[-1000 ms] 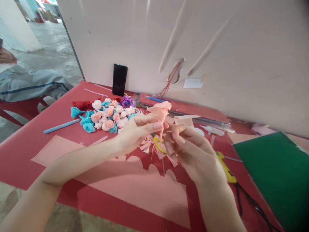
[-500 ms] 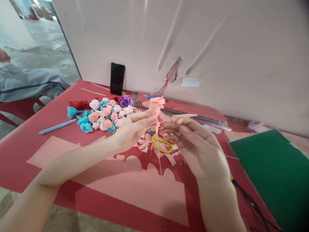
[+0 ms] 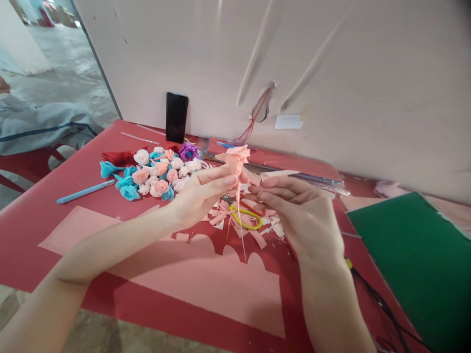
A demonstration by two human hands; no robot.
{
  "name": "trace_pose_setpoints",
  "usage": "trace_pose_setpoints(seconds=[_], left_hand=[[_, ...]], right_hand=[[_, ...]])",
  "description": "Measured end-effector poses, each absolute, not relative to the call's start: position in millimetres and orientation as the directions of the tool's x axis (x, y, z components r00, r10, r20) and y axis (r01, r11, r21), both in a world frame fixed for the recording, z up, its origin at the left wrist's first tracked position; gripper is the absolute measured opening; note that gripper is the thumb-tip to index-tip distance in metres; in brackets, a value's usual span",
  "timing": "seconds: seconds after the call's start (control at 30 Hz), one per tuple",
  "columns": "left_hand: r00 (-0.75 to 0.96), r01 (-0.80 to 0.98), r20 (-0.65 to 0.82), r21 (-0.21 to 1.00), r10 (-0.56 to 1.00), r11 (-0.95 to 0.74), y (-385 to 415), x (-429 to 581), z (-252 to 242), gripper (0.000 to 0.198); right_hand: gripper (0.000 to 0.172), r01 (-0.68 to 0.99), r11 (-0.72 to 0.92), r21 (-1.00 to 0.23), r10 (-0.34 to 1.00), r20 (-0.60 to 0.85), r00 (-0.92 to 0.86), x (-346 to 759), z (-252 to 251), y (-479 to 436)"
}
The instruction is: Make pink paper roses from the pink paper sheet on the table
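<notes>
My left hand (image 3: 204,193) is closed in a pinch around the base of a pink paper flower (image 3: 237,156), held upright above the table. A thin stem (image 3: 242,233) hangs down from the flower. My right hand (image 3: 300,208) is to the right, its thumb and fingers pinched together at the end of a pink paper strip (image 3: 251,175) that reaches over from the flower. Below the hands, yellow-handled scissors (image 3: 246,218) lie among pink paper scraps (image 3: 259,239). A pink paper sheet (image 3: 217,289) with a scalloped edge lies nearer to me.
Several finished paper flowers (image 3: 160,169) are heaped at the left, beside a blue pen (image 3: 85,191). A phone (image 3: 176,117) leans on the pale panel (image 3: 312,59) behind the red table (image 3: 22,235). At right are a green sheet (image 3: 415,255) and a black cable (image 3: 382,301).
My right hand's fingers have gone from loosely spread to pinched together at the pink strip beside the flower. The left hand keeps its hold. The whole view has shifted slightly.
</notes>
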State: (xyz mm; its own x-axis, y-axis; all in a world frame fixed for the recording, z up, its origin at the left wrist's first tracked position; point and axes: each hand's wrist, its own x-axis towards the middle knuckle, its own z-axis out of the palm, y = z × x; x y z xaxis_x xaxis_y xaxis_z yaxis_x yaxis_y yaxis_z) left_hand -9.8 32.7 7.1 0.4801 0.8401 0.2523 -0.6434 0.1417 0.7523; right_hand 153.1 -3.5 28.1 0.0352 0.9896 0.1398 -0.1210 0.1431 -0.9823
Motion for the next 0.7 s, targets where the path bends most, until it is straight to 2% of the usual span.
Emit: trace_pose_setpoints(seconds=[0.23, 0.5, 0.6, 0.7], left_hand=[[0.492, -0.635, 0.221, 0.752, 0.842, 0.174, 33, -9, 6, 0.008], [0.453, -0.596, 0.234, 0.797, 0.860, 0.098, 36, -6, 1, 0.013], [0.445, -0.567, 0.229, 0.820, 0.866, 0.074, 38, -5, -2, 0.016], [0.459, -0.562, 0.258, 0.825, 0.850, 0.054, 38, -6, -2, 0.019]], right_hand=[[0.024, -0.048, 0.170, -0.984, 0.971, 0.159, 0.177, 152, 28, 1], [0.016, -0.112, 0.039, -0.993, 0.999, 0.041, -0.014, 160, 25, 9], [0.018, -0.122, 0.047, -0.991, 0.998, 0.052, -0.042, 160, 25, 6], [0.022, -0.048, 0.083, -0.995, 0.996, 0.084, -0.006, 157, 25, 2]])
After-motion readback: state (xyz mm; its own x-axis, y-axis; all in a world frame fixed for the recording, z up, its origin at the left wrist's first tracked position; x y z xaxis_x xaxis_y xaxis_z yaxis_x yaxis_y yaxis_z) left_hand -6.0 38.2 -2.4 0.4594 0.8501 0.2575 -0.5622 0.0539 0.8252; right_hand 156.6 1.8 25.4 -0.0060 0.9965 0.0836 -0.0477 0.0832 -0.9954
